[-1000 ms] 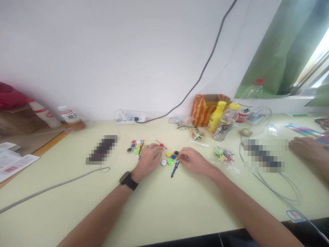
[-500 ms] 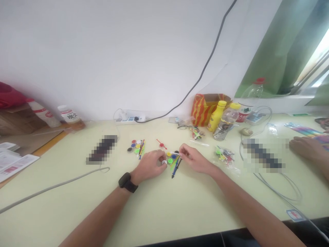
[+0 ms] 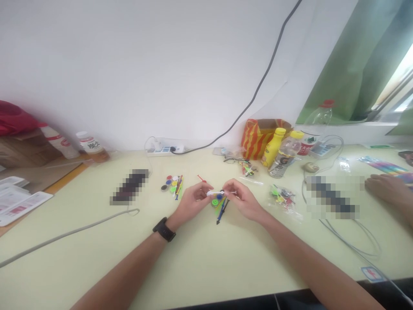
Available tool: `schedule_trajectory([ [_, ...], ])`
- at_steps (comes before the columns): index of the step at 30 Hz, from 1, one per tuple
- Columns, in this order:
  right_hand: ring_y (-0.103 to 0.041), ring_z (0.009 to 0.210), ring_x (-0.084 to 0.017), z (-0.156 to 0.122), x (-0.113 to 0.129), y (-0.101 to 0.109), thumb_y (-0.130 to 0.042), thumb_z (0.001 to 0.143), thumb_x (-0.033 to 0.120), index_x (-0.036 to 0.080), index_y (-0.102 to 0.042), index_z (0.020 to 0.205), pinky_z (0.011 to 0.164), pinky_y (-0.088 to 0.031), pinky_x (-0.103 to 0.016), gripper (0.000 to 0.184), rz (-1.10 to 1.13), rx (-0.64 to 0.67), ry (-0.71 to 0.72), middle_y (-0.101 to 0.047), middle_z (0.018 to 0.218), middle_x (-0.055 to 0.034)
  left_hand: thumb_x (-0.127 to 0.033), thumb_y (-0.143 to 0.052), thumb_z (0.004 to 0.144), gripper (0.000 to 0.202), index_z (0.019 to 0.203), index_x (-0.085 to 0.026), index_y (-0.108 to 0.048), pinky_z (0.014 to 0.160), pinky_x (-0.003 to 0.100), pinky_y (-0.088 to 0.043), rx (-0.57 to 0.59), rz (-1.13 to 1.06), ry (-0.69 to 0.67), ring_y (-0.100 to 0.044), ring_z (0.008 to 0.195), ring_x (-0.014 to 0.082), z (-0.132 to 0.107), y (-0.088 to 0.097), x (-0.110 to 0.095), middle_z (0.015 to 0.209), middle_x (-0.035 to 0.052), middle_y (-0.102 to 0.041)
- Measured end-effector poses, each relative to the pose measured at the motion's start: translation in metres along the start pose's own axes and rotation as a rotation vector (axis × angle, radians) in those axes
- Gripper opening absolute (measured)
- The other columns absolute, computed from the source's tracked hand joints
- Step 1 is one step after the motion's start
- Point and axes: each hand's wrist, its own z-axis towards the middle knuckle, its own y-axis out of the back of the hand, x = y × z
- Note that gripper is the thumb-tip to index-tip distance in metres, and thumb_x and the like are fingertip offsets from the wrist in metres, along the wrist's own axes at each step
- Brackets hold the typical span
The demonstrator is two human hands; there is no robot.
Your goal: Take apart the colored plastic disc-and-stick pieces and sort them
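My left hand (image 3: 192,199), with a black watch on its wrist, pinches a small white round piece (image 3: 211,193) just above the table. My right hand (image 3: 241,199) pinches a thin white stick (image 3: 220,193) whose end meets that white piece. Under the hands lie green and blue discs (image 3: 217,199) and coloured sticks (image 3: 222,209). A second small heap of coloured discs and sticks (image 3: 172,184) lies left of my left hand. A red stick (image 3: 201,178) lies just behind it.
Clear bags of coloured parts (image 3: 281,195) lie to the right. Bottles (image 3: 280,148) and an orange striped bag (image 3: 255,137) stand at the back, a power strip (image 3: 163,150) by the wall. A grey cable (image 3: 64,235) crosses the left. Another person's hand (image 3: 385,189) rests at far right.
My left hand picked up the white round piece from the table and lifted it. My right hand took a white stick and brought its end to that piece.
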Motion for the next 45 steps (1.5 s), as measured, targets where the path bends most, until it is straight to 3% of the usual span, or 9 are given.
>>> schedule_trajectory([
  [4,-0.062,0.089,-0.02,-0.003,0.003,-0.007,-0.06,0.097,0.046,0.024,-0.059,0.107,0.073,-0.048,-0.031,0.024,0.016,-0.001,0.018,-0.066,0.097,-0.0045,-0.037,-0.077,0.086,0.03,0.108,-0.017,-0.071,0.085,0.036,-0.058,0.077,-0.112,-0.018,-0.07,0.093,0.0229,-0.003,-0.006,-0.006,0.103,0.0098,-0.072],
  [8,-0.064,0.085,-0.02,-0.005,0.003,-0.011,-0.058,0.098,0.044,0.024,-0.06,0.108,0.068,-0.048,-0.03,0.022,-0.003,0.028,0.028,-0.069,0.097,-0.0048,-0.038,-0.075,0.088,0.028,0.107,-0.017,-0.073,0.089,0.039,-0.059,0.101,-0.121,-0.032,-0.069,0.097,0.0245,-0.006,-0.01,-0.012,0.104,0.0102,-0.072],
  [21,-0.066,0.087,-0.02,-0.005,0.004,-0.012,-0.057,0.098,0.039,0.026,-0.063,0.106,0.067,-0.047,-0.03,0.016,-0.077,0.026,0.051,-0.071,0.096,-0.0036,-0.042,-0.069,0.094,0.027,0.106,-0.019,-0.075,0.088,0.035,-0.057,0.065,-0.02,-0.013,-0.071,0.098,0.0245,-0.006,-0.012,-0.008,0.104,0.0096,-0.076],
  [45,-0.051,0.061,-0.014,-0.006,-0.007,-0.012,-0.059,0.095,0.033,0.022,-0.064,0.1,0.058,-0.04,-0.026,0.013,-0.234,-0.037,0.029,-0.063,0.074,0.0013,-0.036,-0.076,0.089,0.023,0.099,-0.016,-0.071,0.088,0.034,-0.06,0.019,-0.115,0.004,-0.073,0.097,0.0233,-0.006,-0.013,0.0,0.102,0.0091,-0.075],
])
